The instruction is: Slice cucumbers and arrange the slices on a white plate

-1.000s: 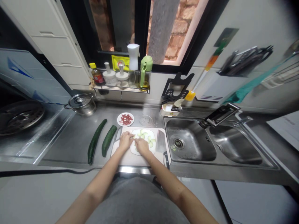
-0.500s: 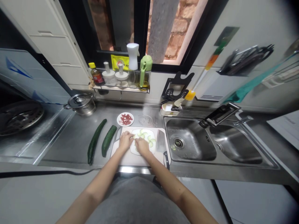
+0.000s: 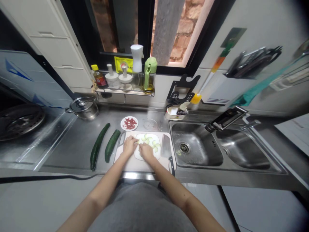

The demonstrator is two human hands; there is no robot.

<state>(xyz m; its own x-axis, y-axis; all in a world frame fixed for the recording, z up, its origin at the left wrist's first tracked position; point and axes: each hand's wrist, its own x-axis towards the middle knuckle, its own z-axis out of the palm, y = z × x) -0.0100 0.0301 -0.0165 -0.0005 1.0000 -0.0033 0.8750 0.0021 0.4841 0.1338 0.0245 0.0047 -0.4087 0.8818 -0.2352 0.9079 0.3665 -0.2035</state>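
Note:
A white plate (image 3: 152,156) lies on a pale cutting board (image 3: 135,167), with several thin pale-green cucumber slices (image 3: 155,149) along its far and right side. My left hand (image 3: 130,146) is at the plate's left edge, its fingers closed around what looks like a cucumber slice at their tips. Over the plate, close beside it, my right hand (image 3: 146,151) has its fingers curled together; whatever they hold is hidden. A knife (image 3: 166,145) with a black handle rests on the board's right side. Two dark green cucumbers (image 3: 99,146) lie left of the board.
Behind the board are a small plate of chopped red pieces (image 3: 129,123) and a clear dish (image 3: 150,123). A double sink (image 3: 198,145) is at the right. A lidded pot (image 3: 83,108) stands at back left, below a shelf of bottles (image 3: 125,91).
Both hands stay over the plate's left part, with almost no movement. The cucumber slices, knife and plate lie as before.

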